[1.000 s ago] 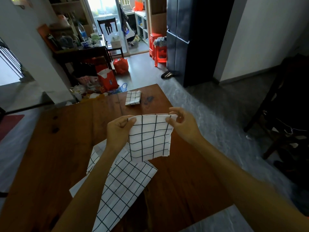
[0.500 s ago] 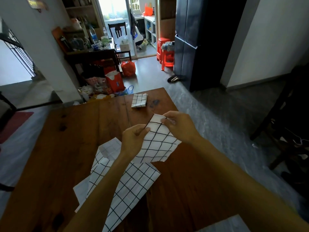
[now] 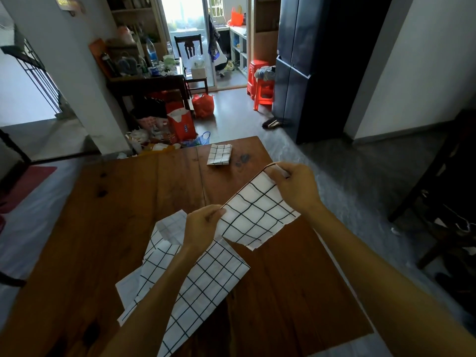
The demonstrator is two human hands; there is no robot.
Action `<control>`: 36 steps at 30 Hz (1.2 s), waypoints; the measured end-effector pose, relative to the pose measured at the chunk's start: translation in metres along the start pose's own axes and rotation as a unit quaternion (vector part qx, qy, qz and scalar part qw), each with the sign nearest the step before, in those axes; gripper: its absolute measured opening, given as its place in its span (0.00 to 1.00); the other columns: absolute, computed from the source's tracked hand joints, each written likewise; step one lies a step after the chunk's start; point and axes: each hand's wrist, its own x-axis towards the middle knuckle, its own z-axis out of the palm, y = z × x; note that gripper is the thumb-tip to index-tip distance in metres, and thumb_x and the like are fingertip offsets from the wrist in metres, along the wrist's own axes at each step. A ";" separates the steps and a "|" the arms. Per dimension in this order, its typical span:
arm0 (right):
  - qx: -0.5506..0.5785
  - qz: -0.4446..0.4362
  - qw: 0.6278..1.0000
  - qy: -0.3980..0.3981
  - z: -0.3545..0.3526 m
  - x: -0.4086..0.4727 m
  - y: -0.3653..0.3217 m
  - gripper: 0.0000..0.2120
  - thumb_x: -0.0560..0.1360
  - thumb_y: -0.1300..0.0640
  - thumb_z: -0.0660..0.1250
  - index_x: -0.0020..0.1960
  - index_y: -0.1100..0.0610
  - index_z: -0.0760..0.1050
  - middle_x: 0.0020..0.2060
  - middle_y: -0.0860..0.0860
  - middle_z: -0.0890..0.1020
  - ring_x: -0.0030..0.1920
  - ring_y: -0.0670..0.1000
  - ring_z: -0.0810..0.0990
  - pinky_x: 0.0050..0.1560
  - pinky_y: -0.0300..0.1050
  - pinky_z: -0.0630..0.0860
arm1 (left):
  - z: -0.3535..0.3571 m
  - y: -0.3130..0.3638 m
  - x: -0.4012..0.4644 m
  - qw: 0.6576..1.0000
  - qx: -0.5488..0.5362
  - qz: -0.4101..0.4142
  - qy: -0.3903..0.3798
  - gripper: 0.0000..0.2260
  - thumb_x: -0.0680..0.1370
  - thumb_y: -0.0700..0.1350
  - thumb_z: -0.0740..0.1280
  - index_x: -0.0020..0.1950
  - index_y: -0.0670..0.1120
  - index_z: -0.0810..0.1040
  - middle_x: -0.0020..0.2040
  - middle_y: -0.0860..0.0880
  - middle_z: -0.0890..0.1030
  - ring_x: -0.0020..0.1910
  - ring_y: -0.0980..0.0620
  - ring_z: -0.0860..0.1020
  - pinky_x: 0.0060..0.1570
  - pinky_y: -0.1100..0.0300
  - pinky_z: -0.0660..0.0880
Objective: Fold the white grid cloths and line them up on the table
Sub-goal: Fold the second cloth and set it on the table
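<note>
A person looks down at a brown wooden table (image 3: pixel 108 228) from a head-worn camera, with both bare forearms reaching forward into view. Between the two hands is a partly folded white grid cloth (image 3: pixel 257 217), white fabric crossed by thin black lines, held up above the tabletop and stretched on a slant. The right hand (image 3: pixel 296 188) is farther from the viewer and higher, its fingers and thumb curled to pinch the cloth's far top corner. The left hand (image 3: pixel 202 225) is nearer and lower, its fingers curled to pinch the cloth's near corner, so the top edge runs diagonally from lower left to upper right. The rest of the held cloth hangs below that edge over the right half of the table. Under the left forearm, a larger unfolded grid cloth (image 3: pixel 206 276) lies spread and rumpled on the table, reaching toward the near edge; a flap of it is turned over beside the left hand. At the far end of the table, well apart from the hands, a small folded grid cloth (image 3: pixel 219 154) lies flat, just beside a dark stain (image 3: pixel 243 158) in the wood. Beyond the table are a cluttered side table (image 3: pixel 144 81), red plastic stools (image 3: pixel 260 83) and a tall dark cabinet (image 3: pixel 309 65).
</note>
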 end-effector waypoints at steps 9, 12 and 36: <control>-0.015 0.019 0.999 0.024 -0.001 -0.006 0.006 0.08 0.78 0.54 0.67 0.49 0.53 0.84 0.40 0.43 0.83 0.42 0.44 0.81 0.43 0.38 0.77 | -0.009 -0.023 -0.005 0.996 0.069 -0.051 0.014 0.04 0.78 0.45 0.67 0.50 0.49 0.81 0.44 0.54 0.82 0.45 0.56 0.80 0.47 0.58 0.78; -0.035 0.006 0.999 0.011 0.002 -0.009 0.005 0.08 0.78 0.54 0.66 0.49 0.53 0.84 0.40 0.43 0.83 0.41 0.42 0.80 0.43 0.31 0.74 | -0.009 -0.004 0.002 0.996 0.087 -0.008 0.022 0.14 0.77 0.47 0.68 0.61 0.45 0.78 0.56 0.50 0.80 0.54 0.54 0.77 0.54 0.57 0.76; 0.039 0.066 0.994 -0.082 0.008 -0.033 0.022 0.03 0.72 0.56 0.74 0.44 0.49 0.82 0.40 0.41 0.83 0.43 0.39 0.81 0.46 0.35 0.78 | -0.018 0.042 0.030 0.998 -0.021 0.064 -0.018 0.03 0.74 0.39 0.71 0.44 0.46 0.82 0.43 0.53 0.82 0.41 0.56 0.79 0.39 0.60 0.77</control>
